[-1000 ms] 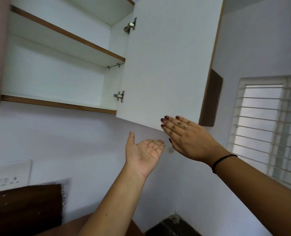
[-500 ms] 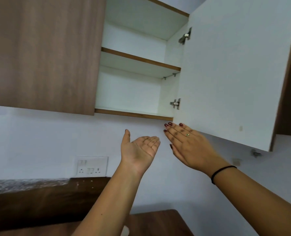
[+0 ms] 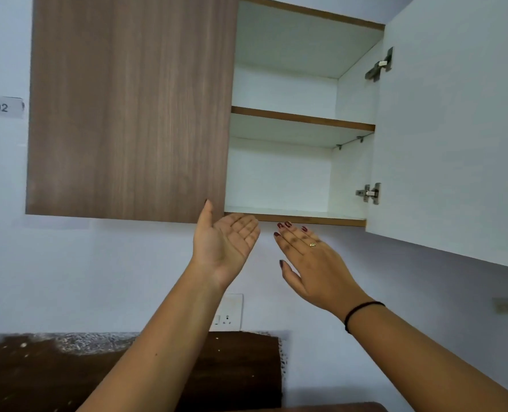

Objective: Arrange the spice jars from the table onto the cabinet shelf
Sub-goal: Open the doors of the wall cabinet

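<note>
Left hand palm up, fingers straight, holding nothing. Right hand fingers flat, slightly spread, likewise empty. Cabinet shelf edge at 12 o'clock, just beyond both hands' fingertips.

Free straight above left hand and right hand into lower shelf bay; blocked up-left by closed door, rightward by open door.

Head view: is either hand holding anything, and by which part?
Nothing is held. The left hand is open, palm up. The right hand is open, its back toward the camera. Both are below the lower cabinet shelf.
</note>
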Available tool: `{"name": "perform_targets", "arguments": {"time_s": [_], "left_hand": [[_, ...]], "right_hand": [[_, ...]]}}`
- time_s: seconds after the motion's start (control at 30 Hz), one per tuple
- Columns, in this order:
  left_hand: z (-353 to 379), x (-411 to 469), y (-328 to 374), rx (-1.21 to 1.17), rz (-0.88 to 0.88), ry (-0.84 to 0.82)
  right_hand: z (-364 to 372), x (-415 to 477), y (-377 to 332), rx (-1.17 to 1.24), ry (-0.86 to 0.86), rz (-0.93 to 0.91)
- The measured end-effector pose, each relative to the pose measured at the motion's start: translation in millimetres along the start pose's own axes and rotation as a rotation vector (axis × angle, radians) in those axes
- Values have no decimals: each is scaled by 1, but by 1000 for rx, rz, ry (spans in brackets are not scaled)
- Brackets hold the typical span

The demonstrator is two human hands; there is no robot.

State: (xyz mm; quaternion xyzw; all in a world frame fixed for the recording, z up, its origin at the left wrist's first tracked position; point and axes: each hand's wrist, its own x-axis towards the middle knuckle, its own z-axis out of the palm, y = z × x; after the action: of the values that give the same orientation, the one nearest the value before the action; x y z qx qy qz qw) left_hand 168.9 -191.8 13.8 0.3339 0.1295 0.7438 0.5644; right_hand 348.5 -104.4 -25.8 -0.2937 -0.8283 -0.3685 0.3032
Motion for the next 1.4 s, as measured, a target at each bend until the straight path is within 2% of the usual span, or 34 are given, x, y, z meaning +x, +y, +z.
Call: {"name": "perform_targets", "arguments": {"time_s": [0.17, 0.33, 0.47, 0.6, 0.7, 0.8, 0.97, 1.07, 1.17, 1.27, 1.4], "left_hand": [[-15, 15, 33, 77, 25, -30], [-24, 34, 53, 226, 21, -57], [-24, 48, 63, 434, 53, -74], [-16, 67, 63, 743, 103, -79], [-6, 83, 62, 1054, 150, -76], [-2, 101, 62, 1467, 202, -58], [6, 133, 56, 2068, 221, -144], [4, 155, 58, 2412, 350, -244], [3, 175, 67, 2919, 485, -388], [12, 182, 68, 3266, 403, -434], [19, 188, 68, 3516, 272, -377]], "right_hand": [[29, 29, -33, 185, 64, 77], [59, 50, -58, 508, 132, 239], [82, 58, -73, 849, 97, 419], [102, 71, -77, 1177, 54, 603], [110, 87, -75, 1520, -4, 765], [117, 105, -71, 1888, -27, 922], [136, 123, -71, 2317, -6, 1044], [149, 130, -71, 2451, 7, 1085], [158, 136, -74, 2528, 22, 1098], [163, 140, -83, 2615, 19, 1086], [165, 149, -96, 2716, 25, 1004]]}}
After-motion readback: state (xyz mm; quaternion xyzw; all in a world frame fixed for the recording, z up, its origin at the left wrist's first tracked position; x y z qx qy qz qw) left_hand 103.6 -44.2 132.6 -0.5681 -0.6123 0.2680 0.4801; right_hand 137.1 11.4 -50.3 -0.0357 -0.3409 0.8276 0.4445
